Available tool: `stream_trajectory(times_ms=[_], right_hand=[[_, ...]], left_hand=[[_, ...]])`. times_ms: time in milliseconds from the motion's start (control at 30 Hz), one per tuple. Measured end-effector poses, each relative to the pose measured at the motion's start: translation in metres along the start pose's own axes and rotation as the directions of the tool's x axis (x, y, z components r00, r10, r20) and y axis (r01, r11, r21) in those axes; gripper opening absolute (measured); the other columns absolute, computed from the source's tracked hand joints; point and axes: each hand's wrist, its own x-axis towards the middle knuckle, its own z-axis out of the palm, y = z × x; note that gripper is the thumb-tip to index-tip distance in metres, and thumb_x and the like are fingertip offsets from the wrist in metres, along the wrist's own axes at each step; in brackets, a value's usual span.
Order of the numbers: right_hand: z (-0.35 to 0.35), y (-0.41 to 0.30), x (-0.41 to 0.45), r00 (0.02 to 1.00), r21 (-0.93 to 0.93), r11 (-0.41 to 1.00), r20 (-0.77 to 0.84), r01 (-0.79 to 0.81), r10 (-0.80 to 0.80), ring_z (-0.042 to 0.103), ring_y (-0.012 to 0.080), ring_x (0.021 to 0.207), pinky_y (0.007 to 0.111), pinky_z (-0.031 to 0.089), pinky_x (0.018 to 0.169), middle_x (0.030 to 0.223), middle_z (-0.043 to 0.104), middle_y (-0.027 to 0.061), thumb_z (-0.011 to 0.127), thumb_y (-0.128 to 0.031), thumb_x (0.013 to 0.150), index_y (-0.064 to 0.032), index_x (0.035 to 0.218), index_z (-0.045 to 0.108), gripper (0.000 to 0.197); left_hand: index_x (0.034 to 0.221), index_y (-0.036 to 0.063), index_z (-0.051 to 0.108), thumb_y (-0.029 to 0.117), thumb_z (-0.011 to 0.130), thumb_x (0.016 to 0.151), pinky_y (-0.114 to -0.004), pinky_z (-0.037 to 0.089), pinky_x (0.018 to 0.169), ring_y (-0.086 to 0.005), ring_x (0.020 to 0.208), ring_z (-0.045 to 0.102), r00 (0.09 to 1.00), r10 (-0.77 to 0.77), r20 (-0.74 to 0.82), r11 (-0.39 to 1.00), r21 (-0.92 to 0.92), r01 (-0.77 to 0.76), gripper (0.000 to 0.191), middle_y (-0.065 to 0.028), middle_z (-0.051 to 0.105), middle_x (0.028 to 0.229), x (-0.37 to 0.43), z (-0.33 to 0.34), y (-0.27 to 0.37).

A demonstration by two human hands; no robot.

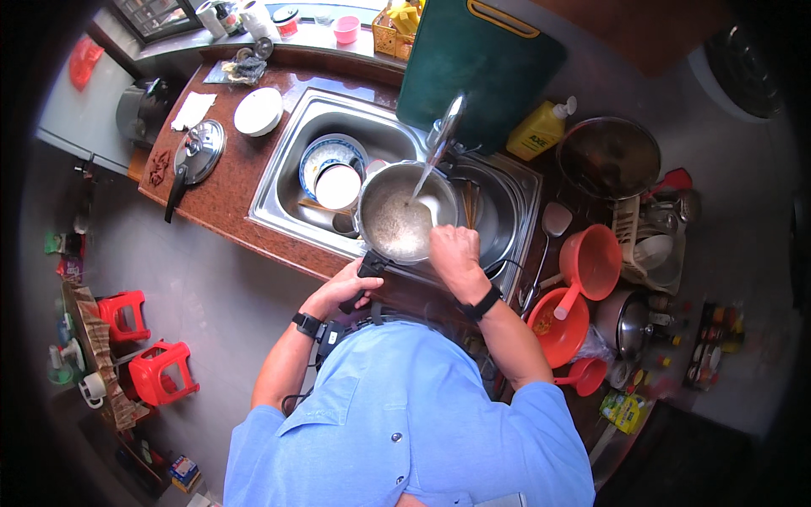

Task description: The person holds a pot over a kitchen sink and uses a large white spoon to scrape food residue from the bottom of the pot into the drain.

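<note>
A metal pot with cloudy liquid in it sits over the divider of a double steel sink, beneath a faucet whose water runs into it. My left hand holds the pot's black handle. Over the pot's right rim, my right hand is closed on a white utensil that dips inside; its kind is unclear. Stacked bowls and chopsticks lie in the left basin. A large metal basin with chopsticks fills the right one.
On the counter at left lie a pressure cooker lid and a white bowl. A green cutting board leans behind the faucet. At right are a yellow detergent bottle, a spatula, a red dipper and a dish rack.
</note>
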Motion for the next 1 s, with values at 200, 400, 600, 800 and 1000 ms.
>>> stream_trajectory(times_ms=[200,400,600,800,1000], right_hand=[[-0.024,-0.009,-0.011,0.972,0.245,0.969,0.23,-0.017,-0.041,0.067,0.0378,0.066,0.046,0.054,0.063,0.071,0.066,0.021,0.062,-0.012,0.073,-0.0016,0.07,0.069,0.013],[-0.01,0.001,-0.007,0.984,0.39,0.905,0.102,-0.172,0.143,0.066,0.0378,0.074,0.049,0.052,0.067,0.075,0.067,0.0169,0.061,-0.023,0.084,-0.0056,0.081,0.066,0.019],[-0.002,0.009,-0.005,0.99,0.377,0.923,-0.079,-0.075,0.113,0.066,0.0349,0.07,0.045,0.052,0.061,0.078,0.067,0.0143,0.063,-0.018,0.084,-0.0048,0.079,0.063,0.014],[0.011,0.014,0.0,0.985,0.347,0.937,-0.144,-0.038,0.094,0.066,0.0336,0.069,0.044,0.051,0.059,0.076,0.067,0.0138,0.061,-0.015,0.084,-0.0045,0.082,0.064,0.011],[0.046,0.031,0.004,0.928,0.717,0.652,-0.018,-0.247,0.372,0.059,0.0199,0.05,0.033,0.046,0.049,0.059,0.059,0.0079,0.058,-0.018,0.09,-0.0032,0.098,0.067,0.02]], left_hand=[[0.11,0.0068,0.043,0.013,0.066,0.087,-0.023,0.039,0.041,-0.0095,0.044,0.048,0.999,-0.009,0.051,1.0,-0.012,0.009,0.033,-0.0011,0.051,0.065,0.004,-0.001,-0.003],[0.113,0.0069,0.043,0.011,0.065,0.088,-0.023,0.039,0.041,-0.0095,0.043,0.048,0.999,-0.018,0.048,0.999,-0.027,0.019,0.034,-0.0013,0.051,0.064,0.006,-0.003,-0.009],[0.114,0.0074,0.042,0.011,0.065,0.088,-0.023,0.039,0.04,-0.009,0.044,0.048,0.998,-0.017,0.056,0.999,-0.037,0.019,0.035,-0.0011,0.051,0.065,0.005,-0.001,-0.005],[0.114,0.0067,0.042,0.01,0.065,0.088,-0.023,0.039,0.041,-0.0091,0.044,0.048,0.998,-0.001,0.067,0.997,-0.078,0.006,0.035,-0.001,0.051,0.065,0.008,-0.004,-0.012],[0.118,0.006,0.041,0.008,0.064,0.087,-0.023,0.04,0.042,-0.009,0.044,0.048,0.997,0.001,0.071,0.997,-0.072,0.004,0.038,-0.0011,0.051,0.066,0.01,-0.005,-0.013]])
